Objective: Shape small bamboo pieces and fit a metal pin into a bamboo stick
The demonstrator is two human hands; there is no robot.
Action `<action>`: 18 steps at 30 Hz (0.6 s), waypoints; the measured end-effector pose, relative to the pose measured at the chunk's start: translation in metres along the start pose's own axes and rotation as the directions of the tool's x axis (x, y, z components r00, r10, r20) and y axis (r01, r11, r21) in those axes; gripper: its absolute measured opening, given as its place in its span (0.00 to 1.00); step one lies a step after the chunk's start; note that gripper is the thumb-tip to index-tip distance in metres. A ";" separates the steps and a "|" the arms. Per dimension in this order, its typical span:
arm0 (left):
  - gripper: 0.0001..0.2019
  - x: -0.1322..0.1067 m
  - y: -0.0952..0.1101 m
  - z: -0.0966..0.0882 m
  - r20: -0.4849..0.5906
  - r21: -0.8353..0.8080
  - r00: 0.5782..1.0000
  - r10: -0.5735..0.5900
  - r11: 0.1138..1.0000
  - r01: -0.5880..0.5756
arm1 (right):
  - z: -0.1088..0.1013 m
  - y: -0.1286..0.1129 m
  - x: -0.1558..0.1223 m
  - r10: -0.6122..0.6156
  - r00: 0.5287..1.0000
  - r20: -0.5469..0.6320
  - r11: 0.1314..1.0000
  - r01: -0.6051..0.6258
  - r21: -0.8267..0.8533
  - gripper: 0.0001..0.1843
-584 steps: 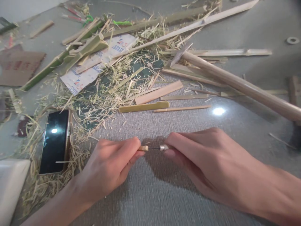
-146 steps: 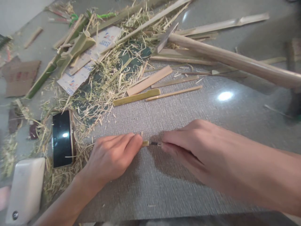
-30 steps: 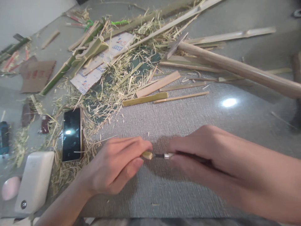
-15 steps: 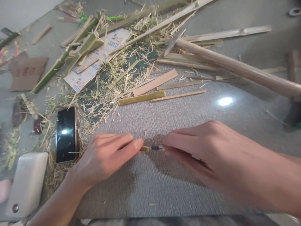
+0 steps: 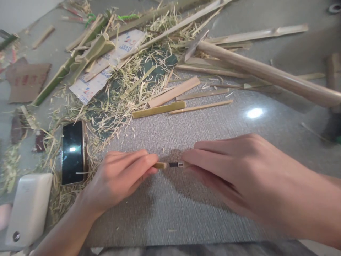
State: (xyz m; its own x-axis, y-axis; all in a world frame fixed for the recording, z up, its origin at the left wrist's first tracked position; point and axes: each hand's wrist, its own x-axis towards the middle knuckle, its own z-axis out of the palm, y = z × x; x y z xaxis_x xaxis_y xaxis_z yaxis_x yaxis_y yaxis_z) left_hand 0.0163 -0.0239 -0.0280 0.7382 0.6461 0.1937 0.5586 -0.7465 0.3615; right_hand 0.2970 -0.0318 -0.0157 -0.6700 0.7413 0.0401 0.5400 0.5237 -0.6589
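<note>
My left hand (image 5: 119, 177) is closed in a pinch on a small bamboo piece (image 5: 160, 165), whose yellowish end sticks out to the right of the fingers. My right hand (image 5: 234, 170) is closed on a small tool (image 5: 176, 165) with a metal ferrule and a thin dark tip. The tip meets the end of the bamboo piece. Both hands rest low over the grey textured mat (image 5: 186, 213). The tool's handle is hidden inside the right hand.
A phone (image 5: 72, 152) lies face up left of my left hand, a white device (image 5: 28, 209) at the bottom left. Bamboo strips (image 5: 159, 109), shavings (image 5: 117, 103) and a printed sheet (image 5: 106, 67) litter the back. A thick bamboo pole (image 5: 269, 74) slants across the right.
Both hands have stayed together on the bamboo piece and the tool, shifting only slightly on the mat. The camera view has wobbled a little.
</note>
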 end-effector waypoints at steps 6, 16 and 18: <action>0.11 0.002 0.001 -0.001 -0.026 -0.017 1.000 -0.012 1.000 0.011 | -0.001 -0.002 -0.001 0.018 1.000 -0.005 1.000 -0.018 0.012 0.14; 0.11 0.002 0.002 -0.001 -0.013 -0.030 1.000 -0.010 1.000 0.010 | -0.001 -0.004 -0.002 0.005 1.000 -0.030 1.000 -0.005 0.005 0.17; 0.11 0.002 0.002 -0.001 -0.008 -0.036 1.000 -0.018 0.999 0.017 | -0.001 -0.004 -0.001 0.008 1.000 -0.025 1.000 -0.008 0.002 0.17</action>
State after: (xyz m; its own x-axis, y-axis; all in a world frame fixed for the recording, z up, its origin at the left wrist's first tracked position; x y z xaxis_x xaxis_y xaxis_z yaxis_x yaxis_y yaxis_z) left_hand 0.0185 -0.0242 -0.0261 0.7253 0.6604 0.1944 0.5575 -0.7291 0.3969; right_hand 0.2964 -0.0344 -0.0119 -0.6527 0.7557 0.0535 0.5445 0.5171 -0.6605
